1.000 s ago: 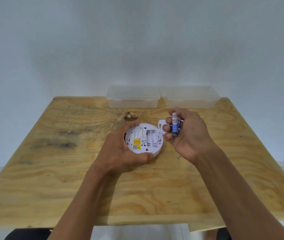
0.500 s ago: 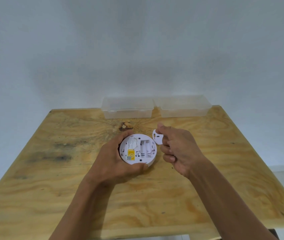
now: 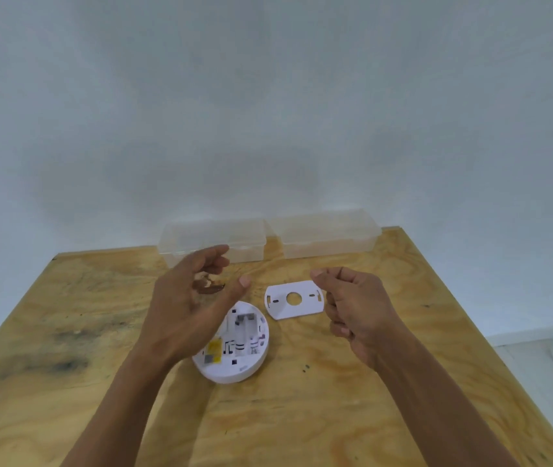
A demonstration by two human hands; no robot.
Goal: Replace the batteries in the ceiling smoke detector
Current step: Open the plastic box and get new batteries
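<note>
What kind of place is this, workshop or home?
Can't tell for sure; it looks like a staged work spot. A bare plywood table stands against a plain white wall, with two clear plastic boxes at its far edge and nothing homely in view.

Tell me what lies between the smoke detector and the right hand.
In the head view, the white mounting plate lies flat on the table, between the detector and the curled right hand, its right end at the thumb.
</note>
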